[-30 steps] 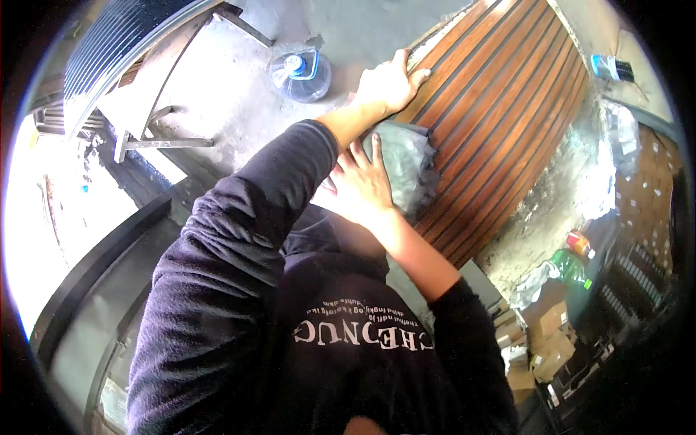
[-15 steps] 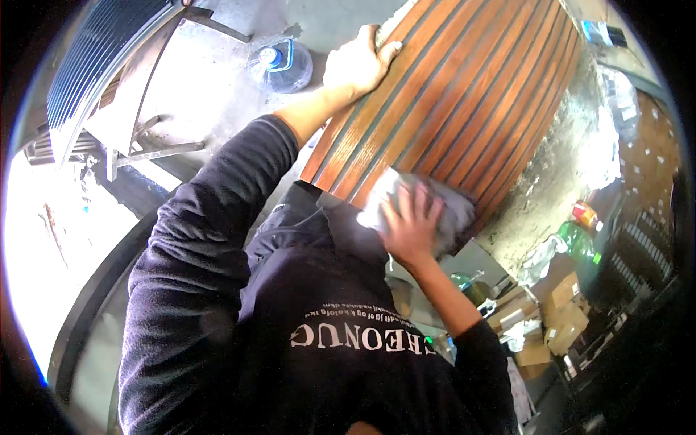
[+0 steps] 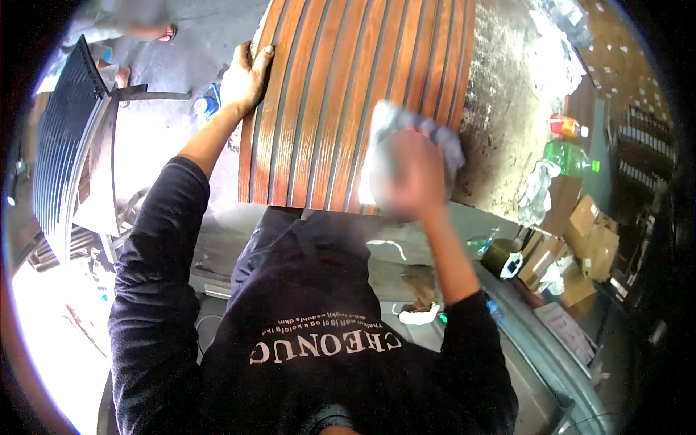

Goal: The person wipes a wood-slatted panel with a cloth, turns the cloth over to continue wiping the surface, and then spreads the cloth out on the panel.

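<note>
A reddish-brown slatted panel (image 3: 319,109) with dark grooves between its strips lies in front of me, its near edge by my waist. My left hand (image 3: 244,80) grips the panel's left edge, thumb on the upper face and fingers round the side. On the near right part of the panel, my right hand (image 3: 417,174) presses a whitish cloth (image 3: 388,119) against the slats. Motion smears that hand, and its fingers are hard to make out. The cloth bunches out beyond the hand.
A rough, stained surface (image 3: 500,109) extends right of the panel. Beyond it are a green bottle (image 3: 573,158), an orange-red bottle (image 3: 568,126) and cardboard boxes (image 3: 591,232). A dark ribbed panel (image 3: 69,145) stands at left, near a blue-capped water jug (image 3: 206,105). Another person's foot (image 3: 163,32) shows far left.
The view has turned, so the panel now appears straighter and further left. My right hand and the cloth have moved farther up the panel from its near edge. My left hand keeps its edge hold.
</note>
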`<state>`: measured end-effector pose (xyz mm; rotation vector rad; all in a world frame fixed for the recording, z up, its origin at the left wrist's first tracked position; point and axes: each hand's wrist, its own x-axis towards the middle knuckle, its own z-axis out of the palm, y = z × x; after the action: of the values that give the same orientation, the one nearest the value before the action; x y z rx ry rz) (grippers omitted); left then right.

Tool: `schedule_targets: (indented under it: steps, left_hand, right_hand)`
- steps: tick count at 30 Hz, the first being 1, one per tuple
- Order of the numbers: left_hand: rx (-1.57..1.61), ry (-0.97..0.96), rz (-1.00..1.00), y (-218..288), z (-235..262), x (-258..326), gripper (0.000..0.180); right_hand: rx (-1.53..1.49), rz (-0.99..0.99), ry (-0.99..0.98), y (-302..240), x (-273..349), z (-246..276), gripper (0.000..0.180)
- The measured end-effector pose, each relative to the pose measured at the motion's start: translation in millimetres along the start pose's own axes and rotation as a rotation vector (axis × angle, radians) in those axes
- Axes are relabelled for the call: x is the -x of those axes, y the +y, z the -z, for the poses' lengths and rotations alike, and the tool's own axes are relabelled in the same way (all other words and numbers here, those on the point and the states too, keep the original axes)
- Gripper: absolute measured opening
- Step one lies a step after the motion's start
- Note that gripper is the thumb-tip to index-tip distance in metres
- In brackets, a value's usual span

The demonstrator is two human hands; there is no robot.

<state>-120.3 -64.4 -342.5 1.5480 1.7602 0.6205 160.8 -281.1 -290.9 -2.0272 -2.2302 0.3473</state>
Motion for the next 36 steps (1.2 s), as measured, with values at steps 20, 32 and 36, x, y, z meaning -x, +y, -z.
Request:
schedule_targets:
  steps: [20,32,36]
  left_hand:
    - [0.016,-0.017,0.013,-8.1,-1.7,-29.1,0.068]
    - [0.354,-0.074,-0.026,-9.8,-11.6,-20.2,0.056]
    - [0.319,-0.075,-0.039,-14.8,-13.5,-18.4,0.054]
  right_hand:
    - [-1.086,-0.621,0.699,-57.8,-8.6,-72.1,0.011]
    - [-1.266,-0.634,0.793,58.9,-63.0,15.0,0.023]
    - [-0.663,-0.622,1.235,73.6,28.3,-64.2,0.024]
